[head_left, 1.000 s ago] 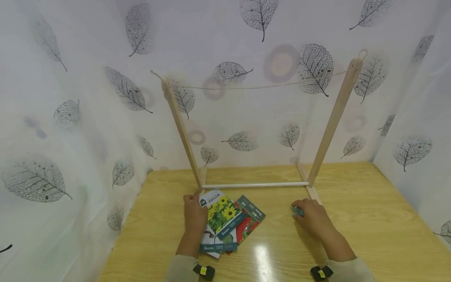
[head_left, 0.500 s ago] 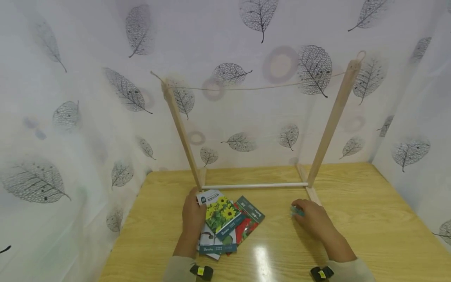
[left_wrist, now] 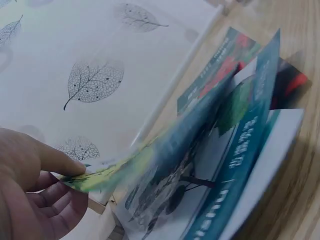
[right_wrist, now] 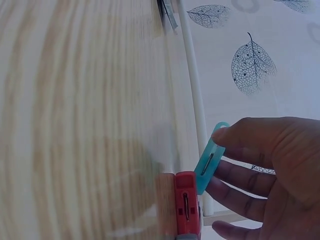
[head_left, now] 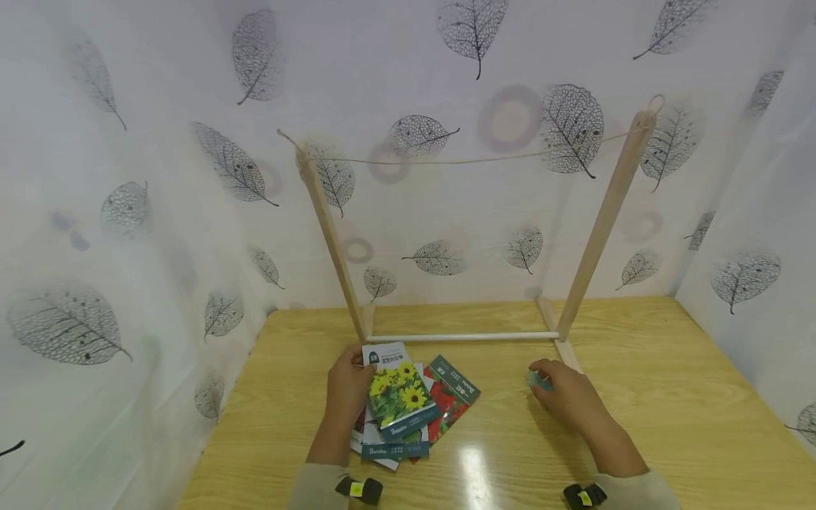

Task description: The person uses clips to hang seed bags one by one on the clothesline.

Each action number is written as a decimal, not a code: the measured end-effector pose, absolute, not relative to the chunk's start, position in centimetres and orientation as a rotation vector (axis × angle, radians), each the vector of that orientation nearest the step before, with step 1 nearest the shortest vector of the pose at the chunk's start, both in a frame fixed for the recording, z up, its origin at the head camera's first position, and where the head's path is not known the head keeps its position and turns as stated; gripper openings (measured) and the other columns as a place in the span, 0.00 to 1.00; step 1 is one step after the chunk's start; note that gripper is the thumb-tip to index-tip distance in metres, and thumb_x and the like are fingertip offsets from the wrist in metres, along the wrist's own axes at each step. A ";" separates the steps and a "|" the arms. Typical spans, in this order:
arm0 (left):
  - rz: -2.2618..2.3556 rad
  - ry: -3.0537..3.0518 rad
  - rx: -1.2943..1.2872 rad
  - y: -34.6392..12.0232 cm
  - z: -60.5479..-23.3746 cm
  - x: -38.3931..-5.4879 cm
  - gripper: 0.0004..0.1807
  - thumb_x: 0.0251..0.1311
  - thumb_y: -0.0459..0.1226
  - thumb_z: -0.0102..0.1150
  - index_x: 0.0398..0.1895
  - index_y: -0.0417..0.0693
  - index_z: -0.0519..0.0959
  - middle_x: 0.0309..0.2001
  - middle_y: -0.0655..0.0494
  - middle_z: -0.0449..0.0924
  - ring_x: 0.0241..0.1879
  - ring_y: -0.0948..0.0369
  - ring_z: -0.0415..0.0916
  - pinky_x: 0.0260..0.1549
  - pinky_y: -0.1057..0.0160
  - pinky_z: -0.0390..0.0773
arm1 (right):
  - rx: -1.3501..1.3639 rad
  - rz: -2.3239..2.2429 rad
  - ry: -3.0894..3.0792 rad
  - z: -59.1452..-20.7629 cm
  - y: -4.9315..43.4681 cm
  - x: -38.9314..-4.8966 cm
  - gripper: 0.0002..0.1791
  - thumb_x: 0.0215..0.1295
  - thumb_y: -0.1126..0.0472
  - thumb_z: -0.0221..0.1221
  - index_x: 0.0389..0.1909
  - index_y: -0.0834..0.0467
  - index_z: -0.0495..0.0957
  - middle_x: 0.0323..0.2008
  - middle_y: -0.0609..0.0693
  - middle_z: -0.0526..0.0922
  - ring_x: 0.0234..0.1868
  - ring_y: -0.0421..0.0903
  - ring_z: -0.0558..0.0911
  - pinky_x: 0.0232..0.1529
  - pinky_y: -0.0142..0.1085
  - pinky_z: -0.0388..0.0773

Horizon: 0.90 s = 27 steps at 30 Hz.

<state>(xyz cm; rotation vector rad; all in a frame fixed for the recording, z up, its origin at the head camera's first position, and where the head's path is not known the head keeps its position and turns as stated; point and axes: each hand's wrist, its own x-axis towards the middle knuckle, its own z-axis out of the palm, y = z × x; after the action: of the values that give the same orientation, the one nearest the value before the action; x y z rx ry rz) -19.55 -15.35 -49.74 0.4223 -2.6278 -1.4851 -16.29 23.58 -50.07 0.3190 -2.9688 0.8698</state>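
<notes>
Left hand [head_left: 347,386] and right hand [head_left: 566,394] bare, beige sleeves [head_left: 319,487], black wrist units [head_left: 372,491] (one per arm), yellow labels [head_left: 356,489]

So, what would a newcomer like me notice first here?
Probably the flat packet printed with yellow flowers, pinched in the left hand over other overlapping packets. Beyond the hands, a pale wooden two-post frame with a thin beige string across its top stands before a white, leaf-printed backdrop. The right hand, right of the packets, pinches a small turquoise clip.
</notes>
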 end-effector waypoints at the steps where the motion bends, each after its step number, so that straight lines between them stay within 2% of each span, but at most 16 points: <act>1: -1.479 -2.637 0.422 -15.4 -49.7 -19.6 0.21 0.63 0.36 0.62 0.60 0.45 0.79 0.44 0.49 0.84 0.41 0.57 0.80 0.39 0.60 0.80 | 0.319 0.874 -2.963 -50.1 23.6 -16.3 0.20 0.68 0.59 0.64 0.58 0.61 0.77 0.48 0.57 0.85 0.43 0.50 0.85 0.43 0.47 0.84; 6: -1.437 -2.675 0.406 -15.8 -49.6 -19.6 0.17 0.65 0.40 0.61 0.55 0.47 0.83 0.44 0.49 0.85 0.40 0.57 0.80 0.37 0.61 0.78 | 0.321 0.892 -2.923 -50.0 23.5 -16.5 0.20 0.67 0.60 0.65 0.58 0.61 0.77 0.48 0.56 0.85 0.44 0.52 0.86 0.43 0.48 0.85; 11: -1.519 -2.671 0.433 -15.8 -49.2 -19.5 0.19 0.70 0.44 0.57 0.60 0.50 0.81 0.47 0.51 0.85 0.44 0.57 0.79 0.40 0.60 0.77 | 0.335 0.967 -2.900 -50.1 23.6 -16.7 0.22 0.67 0.61 0.64 0.59 0.62 0.75 0.50 0.59 0.85 0.48 0.55 0.85 0.47 0.51 0.84; 16: -1.643 -2.643 0.461 -15.8 -48.6 -19.1 0.21 0.71 0.47 0.54 0.64 0.53 0.79 0.50 0.53 0.83 0.46 0.57 0.77 0.42 0.62 0.76 | 0.339 1.047 -2.870 -50.2 23.6 -16.8 0.22 0.67 0.61 0.65 0.59 0.62 0.74 0.51 0.59 0.85 0.49 0.54 0.85 0.49 0.51 0.83; 22: -1.789 -2.586 0.477 -15.8 -47.8 -18.8 0.19 0.73 0.49 0.53 0.61 0.57 0.80 0.50 0.53 0.80 0.46 0.57 0.75 0.41 0.63 0.75 | 0.333 1.084 -2.827 -50.2 23.4 -17.0 0.20 0.67 0.62 0.65 0.57 0.62 0.74 0.49 0.57 0.85 0.48 0.53 0.86 0.49 0.50 0.83; 27: -1.876 -2.521 0.474 -15.7 -47.6 -19.0 0.18 0.72 0.49 0.55 0.60 0.57 0.81 0.51 0.53 0.81 0.47 0.57 0.76 0.43 0.62 0.76 | 0.351 1.084 -2.786 -50.0 23.2 -17.0 0.24 0.67 0.62 0.65 0.61 0.63 0.74 0.48 0.57 0.86 0.48 0.55 0.87 0.50 0.53 0.83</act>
<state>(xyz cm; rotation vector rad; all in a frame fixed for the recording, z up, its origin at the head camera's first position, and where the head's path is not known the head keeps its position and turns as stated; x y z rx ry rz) -18.96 -15.70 -47.55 0.4744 -2.5214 -1.8757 -17.02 23.21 -49.96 0.3509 -2.7857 1.0840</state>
